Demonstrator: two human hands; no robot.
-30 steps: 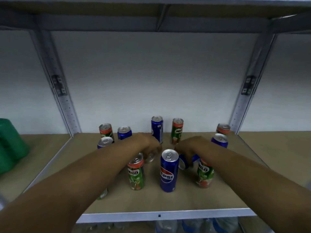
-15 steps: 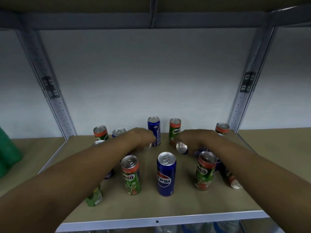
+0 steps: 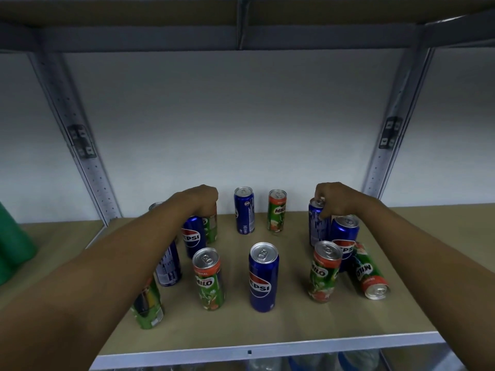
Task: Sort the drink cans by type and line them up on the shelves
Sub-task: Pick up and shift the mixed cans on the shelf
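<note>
Cans: right hand [image 3: 336, 200] grips blue can [image 3: 317, 226] top; left hand [image 3: 202, 200] grips green can [image 3: 211, 227].

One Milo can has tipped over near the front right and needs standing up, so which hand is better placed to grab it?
Right. The tipped Milo can lies just below the right hand; the left hand is across the shelf.

Legible in front of me: "PEPSI" on the blue can [image 3: 263, 277] at frame centre; "EPSI" on the blue can [image 3: 193, 236] under my left forearm; "MILO" on the green cans at lower centre-left [image 3: 209, 279], centre-right [image 3: 324, 271], upper centre [image 3: 277, 211], and on the toppled can [image 3: 368, 271] at right.
</note>
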